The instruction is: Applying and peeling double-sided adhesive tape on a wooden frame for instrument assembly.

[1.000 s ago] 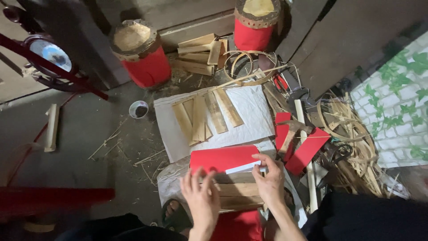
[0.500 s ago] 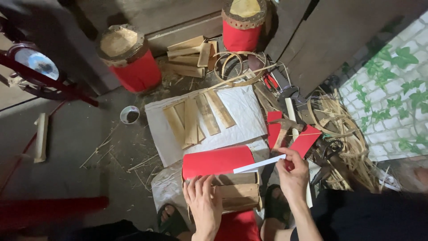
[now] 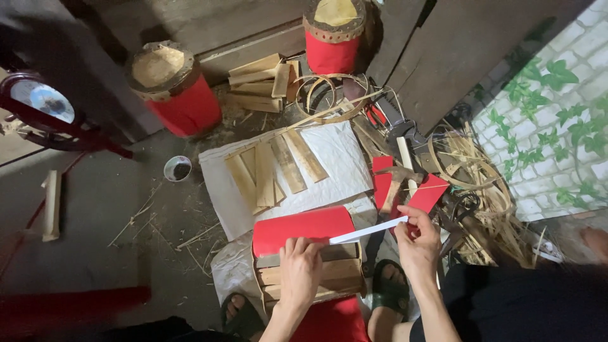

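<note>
A drum-shaped frame of bamboo slats point(image 3: 310, 275) lies on its side between my feet, its far part wrapped in red paper point(image 3: 303, 227). My left hand point(image 3: 300, 269) presses flat on the slats at the paper's edge. My right hand point(image 3: 417, 239) pinches the right end of a white strip point(image 3: 367, 230). The strip runs left from that hand toward the red paper's near edge. It looks like a backing strip peeled off the paper's edge, though I cannot be sure.
Several bamboo slats point(image 3: 272, 168) lie on a white sheet point(image 3: 335, 158) beyond the frame. Two finished red drums point(image 3: 172, 88) point(image 3: 334, 31) stand farther back, beside stacked wood pieces point(image 3: 259, 79). Red paper pieces point(image 3: 427, 193), tools and coiled bamboo strips point(image 3: 487, 202) crowd the right. A small cup point(image 3: 177, 168) sits left.
My right hand has moved to the right and away from the red paper, drawing the white strip out with it. The left hand has stayed pressed on the frame.
</note>
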